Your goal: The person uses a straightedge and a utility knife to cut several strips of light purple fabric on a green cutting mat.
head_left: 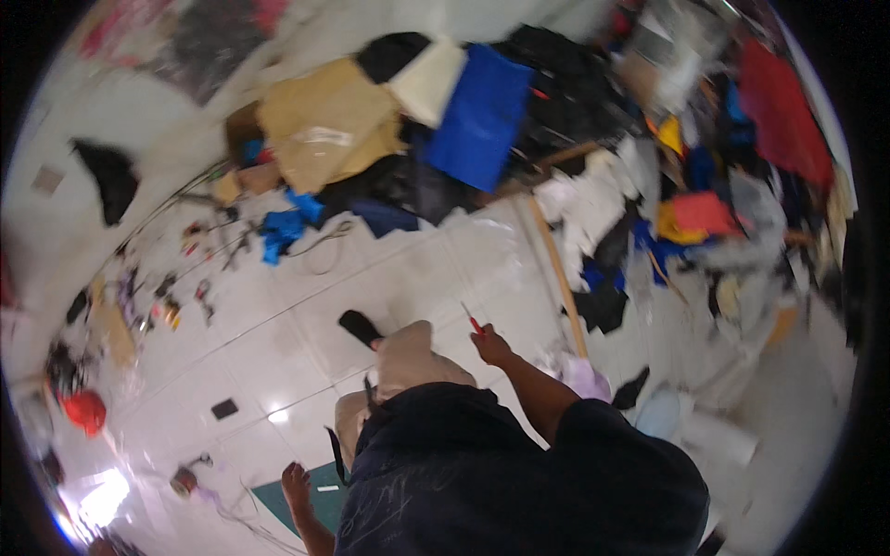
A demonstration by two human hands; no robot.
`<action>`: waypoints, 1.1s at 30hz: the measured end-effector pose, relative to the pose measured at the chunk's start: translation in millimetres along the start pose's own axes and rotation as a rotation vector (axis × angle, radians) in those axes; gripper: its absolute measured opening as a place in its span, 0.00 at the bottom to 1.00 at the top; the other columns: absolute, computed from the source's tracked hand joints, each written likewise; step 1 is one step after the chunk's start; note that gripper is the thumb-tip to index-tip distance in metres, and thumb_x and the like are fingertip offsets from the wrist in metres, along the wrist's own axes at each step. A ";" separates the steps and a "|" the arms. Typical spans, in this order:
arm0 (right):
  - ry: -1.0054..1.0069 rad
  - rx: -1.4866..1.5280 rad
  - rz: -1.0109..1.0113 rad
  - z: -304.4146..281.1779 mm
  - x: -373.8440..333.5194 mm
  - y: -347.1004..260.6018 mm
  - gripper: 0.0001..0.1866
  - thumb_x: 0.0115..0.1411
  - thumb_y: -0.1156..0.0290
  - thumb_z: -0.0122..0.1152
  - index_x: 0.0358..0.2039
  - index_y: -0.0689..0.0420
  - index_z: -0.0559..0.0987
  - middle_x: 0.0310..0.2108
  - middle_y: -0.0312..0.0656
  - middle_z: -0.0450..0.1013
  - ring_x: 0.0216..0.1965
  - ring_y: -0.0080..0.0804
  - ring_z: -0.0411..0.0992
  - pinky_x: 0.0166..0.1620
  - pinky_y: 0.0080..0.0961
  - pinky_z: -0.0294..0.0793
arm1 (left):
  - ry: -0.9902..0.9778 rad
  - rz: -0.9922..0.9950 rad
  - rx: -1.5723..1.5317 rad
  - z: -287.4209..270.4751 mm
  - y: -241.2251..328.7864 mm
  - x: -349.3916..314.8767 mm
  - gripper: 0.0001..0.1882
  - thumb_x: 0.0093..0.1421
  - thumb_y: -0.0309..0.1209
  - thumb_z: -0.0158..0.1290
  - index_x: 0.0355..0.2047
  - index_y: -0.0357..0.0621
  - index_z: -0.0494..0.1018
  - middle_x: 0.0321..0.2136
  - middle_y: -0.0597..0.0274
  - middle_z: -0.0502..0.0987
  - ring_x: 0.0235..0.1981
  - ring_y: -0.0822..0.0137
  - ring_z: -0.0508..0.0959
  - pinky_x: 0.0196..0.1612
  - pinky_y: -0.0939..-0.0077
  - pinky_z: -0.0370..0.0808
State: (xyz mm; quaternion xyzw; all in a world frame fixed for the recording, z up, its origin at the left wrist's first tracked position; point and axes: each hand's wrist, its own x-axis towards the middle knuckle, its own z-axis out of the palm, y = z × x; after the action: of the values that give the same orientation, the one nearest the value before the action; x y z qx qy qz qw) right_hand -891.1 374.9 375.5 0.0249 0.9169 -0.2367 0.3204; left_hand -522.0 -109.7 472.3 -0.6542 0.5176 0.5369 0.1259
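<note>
My right hand point(491, 346) is closed around the red handle of a slim tool point(476, 325). Its thin metal shaft points up and to the left, above the white tiles; whether it is a screwdriver or an awl I cannot make out. Low on the left, my left hand point(296, 486) hangs with its fingers loosely apart and nothing visible in it. Nearest to it is a dark green sheet point(276, 505) on the floor, with a small white strip point(327, 488) on it, partly hidden by my body.
Ahead lie heaped material pieces, among them a tan sheet point(324, 120) and a blue sheet point(482, 116). A wooden stick point(559, 278) crosses the floor to the right. Small tools and scraps point(171, 301) are scattered left, near a red round object point(84, 411) and a black rectangle point(224, 409).
</note>
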 end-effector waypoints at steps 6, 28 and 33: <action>-0.143 0.354 0.089 -22.7 70.8 -71.6 0.20 0.66 0.51 0.54 0.49 0.49 0.62 0.29 0.40 0.69 0.22 0.32 0.71 0.20 0.31 0.72 | 0.064 0.066 -0.015 13.0 44.6 -9.0 0.24 0.61 0.39 0.56 0.53 0.35 0.72 0.37 0.54 0.80 0.34 0.67 0.78 0.39 0.71 0.75; -0.327 -0.322 -0.509 184.9 100.0 -585.8 0.23 0.65 0.50 0.51 0.47 0.57 0.67 0.41 0.59 0.75 0.43 0.60 0.74 0.46 0.50 0.70 | 0.416 -0.195 -0.754 -164.7 -20.8 72.0 0.21 0.62 0.34 0.54 0.51 0.32 0.71 0.30 0.59 0.77 0.28 0.71 0.75 0.30 0.76 0.71; -0.429 -0.382 -0.669 274.9 97.7 -703.0 0.23 0.61 0.52 0.57 0.47 0.57 0.68 0.34 0.55 0.76 0.38 0.59 0.76 0.40 0.47 0.72 | 0.424 -0.083 -0.528 -146.7 52.7 102.6 0.21 0.60 0.35 0.58 0.48 0.33 0.74 0.30 0.57 0.79 0.30 0.69 0.76 0.36 0.74 0.73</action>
State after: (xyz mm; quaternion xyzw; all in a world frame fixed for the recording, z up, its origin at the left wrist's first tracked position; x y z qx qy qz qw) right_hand -949.0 -382.4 423.3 -0.3828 0.8146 -0.1534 0.4078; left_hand -492.4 -293.8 465.0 -0.7817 0.3484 0.4990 -0.1363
